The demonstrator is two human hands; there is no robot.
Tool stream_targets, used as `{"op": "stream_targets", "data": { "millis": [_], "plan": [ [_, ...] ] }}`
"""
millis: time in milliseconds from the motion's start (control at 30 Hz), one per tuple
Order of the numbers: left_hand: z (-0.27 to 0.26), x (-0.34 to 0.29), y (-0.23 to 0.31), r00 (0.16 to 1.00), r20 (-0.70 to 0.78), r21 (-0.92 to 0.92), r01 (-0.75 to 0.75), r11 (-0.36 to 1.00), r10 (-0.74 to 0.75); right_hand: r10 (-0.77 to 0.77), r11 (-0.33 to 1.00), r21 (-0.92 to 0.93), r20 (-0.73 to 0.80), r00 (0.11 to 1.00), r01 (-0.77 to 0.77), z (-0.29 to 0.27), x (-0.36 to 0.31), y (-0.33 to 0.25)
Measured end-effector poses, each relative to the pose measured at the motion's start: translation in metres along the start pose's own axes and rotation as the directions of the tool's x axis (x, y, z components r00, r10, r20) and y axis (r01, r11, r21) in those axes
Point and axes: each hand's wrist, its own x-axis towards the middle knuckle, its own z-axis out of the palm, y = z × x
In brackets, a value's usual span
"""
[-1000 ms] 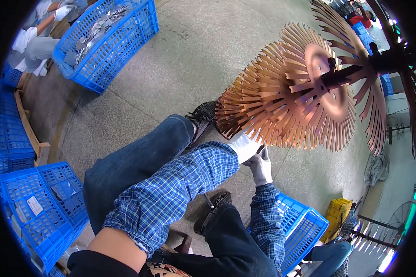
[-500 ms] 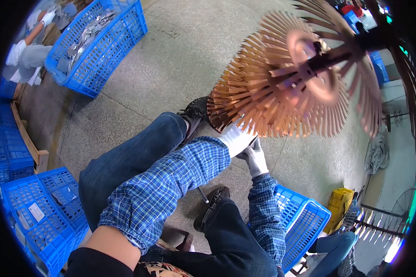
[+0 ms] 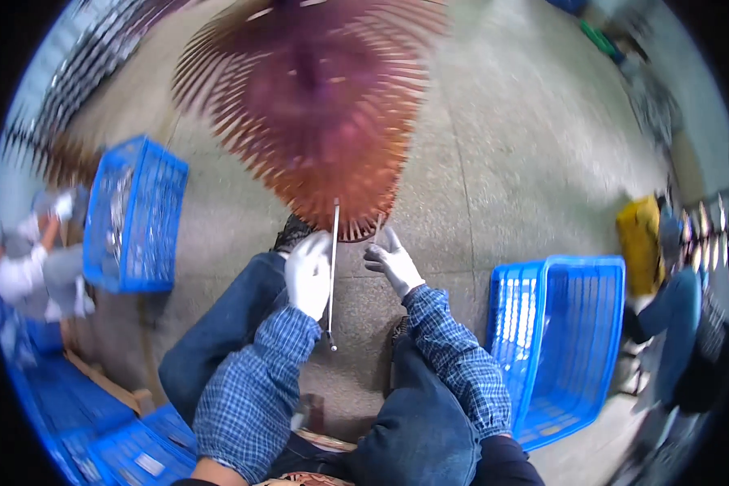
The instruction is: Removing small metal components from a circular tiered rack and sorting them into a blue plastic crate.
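Note:
My left hand (image 3: 308,275), in a white glove, is closed around a thin metal rod (image 3: 334,275) that stands lengthwise, a small ball at its near end. To its right, my right hand (image 3: 394,264), gloved too, has its fingers bent together near the bottom of the rack; a small pale sliver shows at the fingertips, too blurred to name. Just beyond both hands hangs a round, tiered rack of copper-coloured strips (image 3: 348,170), fanned out and smeared by motion. The rod's far end overlaps its lower strips.
An upright-sided blue crate (image 3: 535,348) stands beside my right leg. Another blue crate (image 3: 178,219) with metal pieces is at the left, near a person with white gloves (image 3: 61,206). A yellow crate (image 3: 640,243) and another person's leg (image 3: 679,324) are at the right.
My view has turned right, so the rack now lies ahead of me. My hands, earlier together at the rack's lower edge, are now apart, and the rod shows in full by my left hand.

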Motion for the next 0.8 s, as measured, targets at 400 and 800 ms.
{"op": "stream_targets", "data": {
  "millis": [400,800],
  "plan": [
    [0.021,-0.009,-0.037,0.577,0.726,-0.678,0.691,-0.249,-0.374,-0.082,0.996,-0.020,0.077,0.994,0.084,-0.007,-0.005,0.030],
    [0.025,-0.002,-0.027,0.547,0.789,-0.610,0.750,-0.255,-0.280,-0.043,0.962,-0.271,-0.006,0.999,0.040,-0.012,-0.014,0.024]
  ]
}}
